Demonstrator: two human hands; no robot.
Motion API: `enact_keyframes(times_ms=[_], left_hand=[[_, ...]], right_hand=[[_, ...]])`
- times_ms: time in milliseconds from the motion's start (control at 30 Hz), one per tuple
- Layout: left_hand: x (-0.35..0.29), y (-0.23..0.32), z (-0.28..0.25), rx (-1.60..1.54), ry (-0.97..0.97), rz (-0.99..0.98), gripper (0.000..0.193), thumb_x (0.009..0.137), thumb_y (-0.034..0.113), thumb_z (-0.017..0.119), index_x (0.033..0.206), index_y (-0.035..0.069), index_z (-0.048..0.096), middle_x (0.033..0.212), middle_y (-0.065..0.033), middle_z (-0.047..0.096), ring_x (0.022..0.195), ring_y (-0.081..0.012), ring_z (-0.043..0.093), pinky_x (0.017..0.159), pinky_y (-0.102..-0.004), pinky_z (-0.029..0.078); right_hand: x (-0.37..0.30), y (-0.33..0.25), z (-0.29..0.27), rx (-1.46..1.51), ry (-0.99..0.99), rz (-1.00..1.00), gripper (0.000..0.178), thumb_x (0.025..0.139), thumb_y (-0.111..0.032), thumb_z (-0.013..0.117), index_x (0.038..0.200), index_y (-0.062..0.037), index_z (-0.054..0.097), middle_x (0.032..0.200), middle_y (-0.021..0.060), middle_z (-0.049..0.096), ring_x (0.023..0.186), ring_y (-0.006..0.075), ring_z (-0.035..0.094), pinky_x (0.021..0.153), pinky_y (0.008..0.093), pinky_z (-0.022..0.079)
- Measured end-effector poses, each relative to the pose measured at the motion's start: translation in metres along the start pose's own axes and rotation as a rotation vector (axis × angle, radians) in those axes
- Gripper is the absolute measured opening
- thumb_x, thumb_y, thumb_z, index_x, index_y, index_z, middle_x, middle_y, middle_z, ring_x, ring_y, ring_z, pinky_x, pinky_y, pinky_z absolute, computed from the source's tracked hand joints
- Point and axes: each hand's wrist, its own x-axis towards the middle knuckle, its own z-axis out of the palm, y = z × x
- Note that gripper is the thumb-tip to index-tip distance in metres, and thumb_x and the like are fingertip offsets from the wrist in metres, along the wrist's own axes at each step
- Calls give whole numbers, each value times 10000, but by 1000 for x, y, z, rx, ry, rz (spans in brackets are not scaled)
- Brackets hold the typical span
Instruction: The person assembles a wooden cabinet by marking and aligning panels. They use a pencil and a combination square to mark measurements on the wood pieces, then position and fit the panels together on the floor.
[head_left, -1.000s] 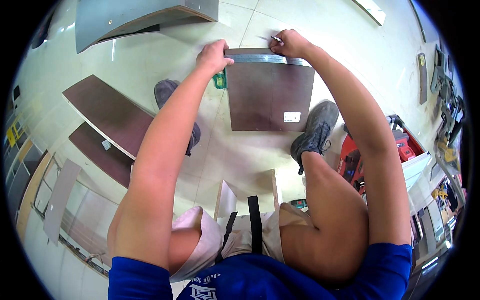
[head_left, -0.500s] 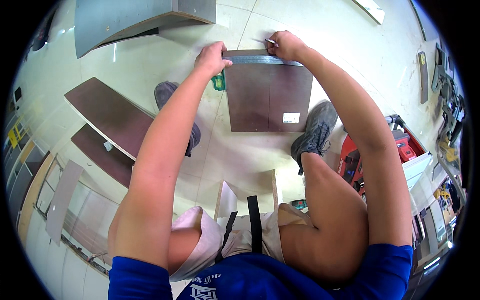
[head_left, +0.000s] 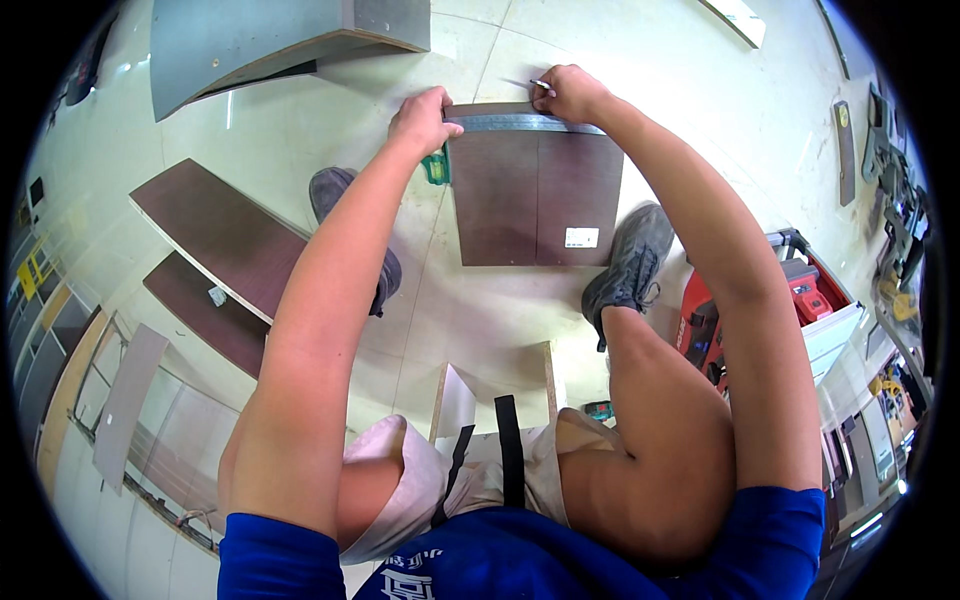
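Observation:
A dark brown board (head_left: 500,200) with a thin line down its middle and a small white label (head_left: 582,238) lies on the floor between my feet. Across its far end runs a metal ruler blade (head_left: 525,122), and a green handle (head_left: 436,166) sits against the board's left edge; together they look like a try square. My left hand (head_left: 420,122) is closed on the blade's left end at the board's far left corner. At the far edge, my right hand (head_left: 572,94) pinches a slim pen (head_left: 542,85), its fingers resting beside the blade. The fingertips are partly hidden.
Two more brown boards (head_left: 215,215) lie left of my left shoe (head_left: 328,190). A large grey panel piece (head_left: 270,45) stands at the far left. Near my right knee is a red tool box (head_left: 700,330). Further right lie a narrow strip (head_left: 845,150) and assorted tools.

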Motion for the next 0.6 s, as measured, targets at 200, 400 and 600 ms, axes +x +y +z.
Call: enact_keyframes(times_ms=[200,400,600], left_hand=[[-1,0,-1,35,-29,-28,476,731,229,873,1123,89,642,1082,-103,712,1046,-282,666,897,-409,522],[2,5,2,0,-26,-9,472,729,194,869,1116,59,634,1077,-126,714,1026,-291,676,886,-404,530],[-2,4,-1,6,-15,-21,471,723,162,868,1113,41,633,1065,-147,717,998,-292,687,877,-394,537]], right_hand=[[4,-3,-9,-43,-113,-51,228,831,-296,713,956,-109,753,957,148,733,948,326,687,854,427,538],[17,16,-29,328,158,9,360,918,-404,635,983,-74,764,908,142,733,878,317,691,820,403,534],[18,9,-57,759,277,19,593,1017,-510,433,882,-13,728,767,53,634,530,148,514,511,314,449]])
